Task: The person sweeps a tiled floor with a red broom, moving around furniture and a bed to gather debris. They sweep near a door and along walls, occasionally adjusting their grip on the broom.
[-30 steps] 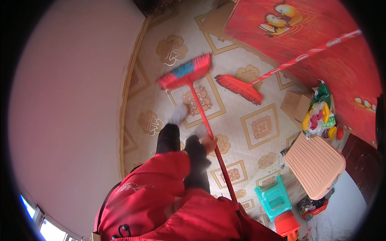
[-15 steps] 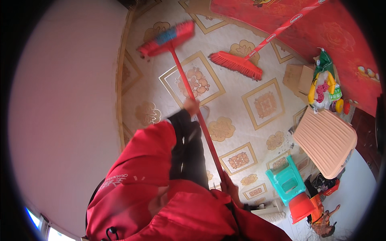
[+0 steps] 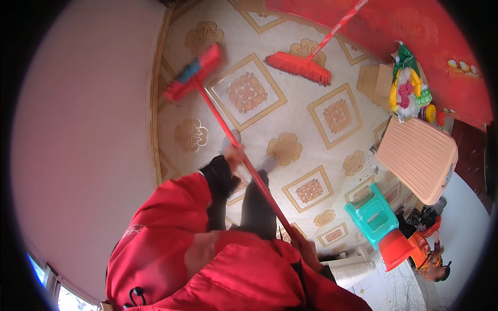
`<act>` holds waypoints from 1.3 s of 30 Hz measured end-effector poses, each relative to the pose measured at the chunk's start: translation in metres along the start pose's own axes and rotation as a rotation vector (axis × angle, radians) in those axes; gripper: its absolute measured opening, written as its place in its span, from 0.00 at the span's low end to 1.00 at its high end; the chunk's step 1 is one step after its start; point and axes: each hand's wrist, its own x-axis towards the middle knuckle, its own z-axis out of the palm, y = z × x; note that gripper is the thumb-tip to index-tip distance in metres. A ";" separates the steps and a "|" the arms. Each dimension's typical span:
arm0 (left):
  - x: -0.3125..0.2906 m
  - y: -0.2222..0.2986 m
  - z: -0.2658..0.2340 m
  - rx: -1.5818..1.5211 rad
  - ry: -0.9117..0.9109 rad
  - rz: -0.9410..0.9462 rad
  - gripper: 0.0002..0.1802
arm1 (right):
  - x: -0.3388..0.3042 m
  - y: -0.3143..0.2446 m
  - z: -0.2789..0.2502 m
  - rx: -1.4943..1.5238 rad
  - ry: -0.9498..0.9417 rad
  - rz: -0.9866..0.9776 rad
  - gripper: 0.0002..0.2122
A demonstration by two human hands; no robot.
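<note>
A red broom (image 3: 195,76) with a blue patch on its head reaches across the patterned tile floor, its bristle end near the pale wall at the left. My left hand (image 3: 234,156) is wrapped round the middle of its red handle. Higher up the handle, close to my body, my right hand (image 3: 305,248) grips near the end, partly hidden by the red jacket. The broom head is slightly blurred, and its lower edge seems to meet the floor, though exact contact is hard to tell. My feet stand beside the handle.
A second red broom (image 3: 301,66) leans on the red wall at the far side. Along the right are a cardboard box (image 3: 374,83), a bag of items (image 3: 407,90), a ridged pinkish bin lid (image 3: 419,155), a turquoise stool (image 3: 374,216), a red stool (image 3: 395,250) and a person in orange (image 3: 431,263).
The broom head has swung left and nearer, toward the pale wall. My left hand has shifted left and closer with the handle. My feet have stepped, and the view has turned slightly.
</note>
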 end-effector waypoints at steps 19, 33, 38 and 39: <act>-0.229 -0.203 0.413 0.111 -0.521 -0.443 0.14 | -0.286 0.283 -0.095 0.056 0.408 0.378 0.15; -0.067 -0.163 0.254 0.091 -0.069 -0.416 0.12 | -0.073 0.311 -0.086 -0.013 0.191 -0.053 0.16; -0.158 -0.183 0.397 0.303 -0.254 -0.337 0.14 | -0.185 0.336 -0.131 -0.001 0.442 0.064 0.16; -0.184 -0.191 0.428 0.243 -0.346 -0.431 0.15 | -0.223 0.339 -0.147 -0.048 0.418 0.174 0.16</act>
